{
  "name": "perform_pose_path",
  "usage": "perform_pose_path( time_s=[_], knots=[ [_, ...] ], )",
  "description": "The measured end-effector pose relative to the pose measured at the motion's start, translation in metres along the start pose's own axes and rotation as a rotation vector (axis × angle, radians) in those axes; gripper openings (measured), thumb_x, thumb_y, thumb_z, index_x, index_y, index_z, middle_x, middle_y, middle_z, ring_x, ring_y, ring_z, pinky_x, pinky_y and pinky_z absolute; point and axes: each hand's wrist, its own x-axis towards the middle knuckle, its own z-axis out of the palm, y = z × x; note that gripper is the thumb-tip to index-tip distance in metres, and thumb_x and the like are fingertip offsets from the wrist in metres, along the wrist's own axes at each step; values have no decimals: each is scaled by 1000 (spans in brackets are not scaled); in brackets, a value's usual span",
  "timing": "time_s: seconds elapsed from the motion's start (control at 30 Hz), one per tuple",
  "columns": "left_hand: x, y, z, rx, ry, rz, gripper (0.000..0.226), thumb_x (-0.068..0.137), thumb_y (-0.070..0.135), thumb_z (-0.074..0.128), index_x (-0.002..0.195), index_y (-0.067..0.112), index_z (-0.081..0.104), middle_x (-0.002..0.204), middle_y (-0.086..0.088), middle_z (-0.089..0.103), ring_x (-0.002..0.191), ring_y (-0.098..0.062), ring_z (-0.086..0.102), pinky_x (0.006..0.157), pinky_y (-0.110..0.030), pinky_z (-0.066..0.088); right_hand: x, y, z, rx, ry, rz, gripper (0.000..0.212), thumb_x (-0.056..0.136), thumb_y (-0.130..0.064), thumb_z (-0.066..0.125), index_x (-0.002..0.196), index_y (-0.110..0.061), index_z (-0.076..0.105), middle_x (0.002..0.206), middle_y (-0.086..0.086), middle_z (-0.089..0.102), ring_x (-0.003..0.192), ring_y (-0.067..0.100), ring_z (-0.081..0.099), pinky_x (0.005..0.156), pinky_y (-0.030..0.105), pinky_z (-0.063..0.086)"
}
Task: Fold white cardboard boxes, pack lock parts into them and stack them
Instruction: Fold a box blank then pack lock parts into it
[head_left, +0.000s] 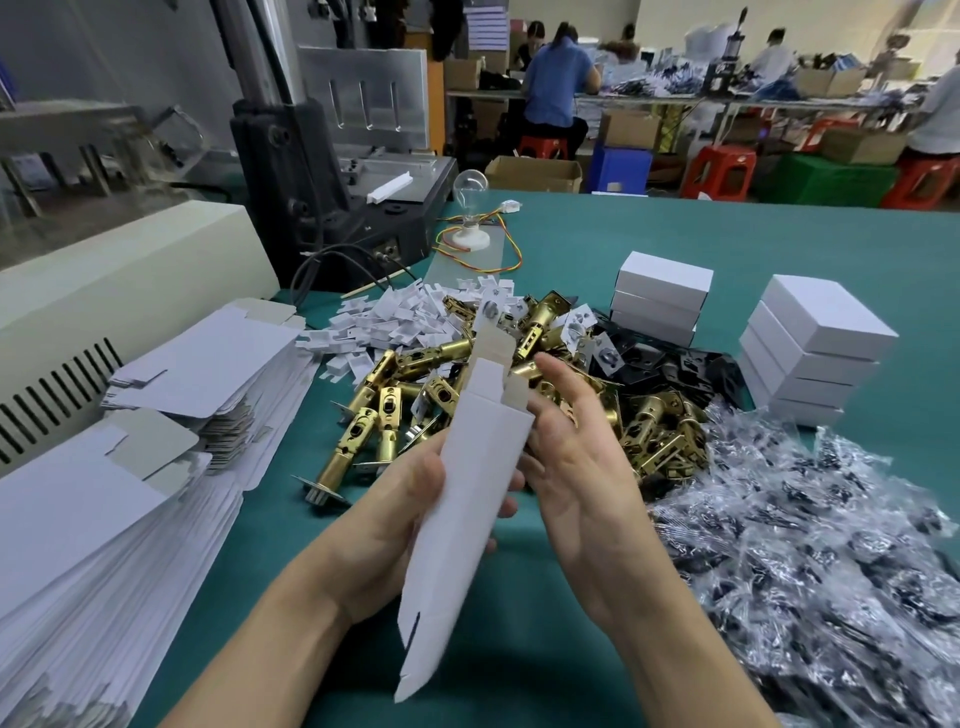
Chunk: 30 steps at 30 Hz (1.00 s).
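White blank (462, 499): flat, held above table (597, 239); long axis near-to-far, flap end pointing up & away.
L hand (395, 530): thumb front, fingers behind, pinching blank mid-length.
R hand (582, 467): fingers loose, spread, just right of grip; contact unclear.
Beyond grip: latches (384, 415), boxes (810, 343).
Left: card stack (130, 467).
Right: bags (805, 545).

A flattened white box (467, 483) is gripped upright-tilted in the left hand (400, 519), thumb on its near face. The right hand (576, 467) is held just beside its right edge, fingers relaxed. Beyond, brass latches (384, 410) are heaped on the green table (779, 244). Flat blanks (104, 519) are piled at the left. Folded boxes (810, 343) are stacked far right, and bagged parts (810, 545) lie near right.
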Motion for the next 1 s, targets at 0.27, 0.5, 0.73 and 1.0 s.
perform_pose_path(
  time_s=[0.27, 0.5, 0.73, 1.0],
  knots=[
    [-4, 5, 5, -128, -155, -206, 77, 69, 83, 74, 118, 24, 77, 102, 3, 73, 92, -12, 70, 84, -26, 57, -4, -4, -3, -62, -73, 161, 61, 74, -61, 82, 121, -23, 68, 98, 9, 70, 71, 24, 62, 55, 34, 53],
    [7, 1, 16, 193, 277, -46, 56, 75, 84, 66, 112, 43, 78, 118, -3, 78, 111, -26, 74, 85, -38, 63, 4, -5, -14, 35, 179, 33, 64, 53, -53, 97, 107, -26, 73, 115, 10, 76, 100, 21, 72, 85, 41, 62],
    [2, 1, 9, 456, 348, 294, 52, 70, 66, 86, 116, 46, 73, 115, 7, 78, 102, -13, 76, 76, -22, 61, 1, 0, -6, -125, 298, -155, 56, 64, -35, 93, 111, -20, 65, 110, 5, 76, 101, 19, 73, 80, 29, 59],
    [10, -4, 1, 279, 522, 319, 32, 81, 39, 85, 112, 42, 75, 110, -5, 81, 94, -25, 80, 72, -33, 65, 1, 6, -7, -383, 232, -70, 33, 80, -51, 80, 101, -27, 73, 99, -4, 77, 92, 13, 73, 77, 29, 57]
  ],
)
